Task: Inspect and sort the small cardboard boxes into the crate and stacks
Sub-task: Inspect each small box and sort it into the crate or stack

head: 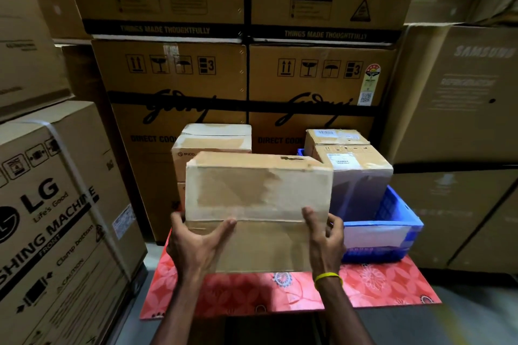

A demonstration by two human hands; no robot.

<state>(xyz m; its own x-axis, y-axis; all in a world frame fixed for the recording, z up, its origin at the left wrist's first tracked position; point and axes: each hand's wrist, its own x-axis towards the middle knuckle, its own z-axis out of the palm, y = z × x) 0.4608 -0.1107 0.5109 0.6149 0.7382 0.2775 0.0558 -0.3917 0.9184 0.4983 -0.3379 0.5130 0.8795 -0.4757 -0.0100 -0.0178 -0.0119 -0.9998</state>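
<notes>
— How many small boxes are there?

— Five can be counted. One box [258, 199] is in the hands. The stack [213, 143] behind it shows two, one on the other, with the lower one mostly hidden. Two more stand in the blue crate [392, 216], a rear box [333, 136] and a front box [361, 173], and they touch.

— And the hands?

— Two, both on the box. The left hand [196, 244] grips its lower left corner, with the thumb laid across the near face. The right hand [325, 235] holds the lower right end, thumb on the near face and fingers curled at the edge. A yellow wristband [328, 279] sits on that wrist.

— Which way does the box lie?

— Its long axis runs left to right across the view. It is tipped, so a broad pale face looks at the camera and a browner face slopes away below it.

— Where is it?

— It is in the air above a red flowered cloth [378, 286], in front of the stack and just left of the crate.

— How does it look?

— It is worn brown cardboard. The pale face has a rough brown patch across its middle. A small dark mark on the top is too blurred to read.

— And around it?

— Large cartons [173, 98] rise on three sides.
</notes>
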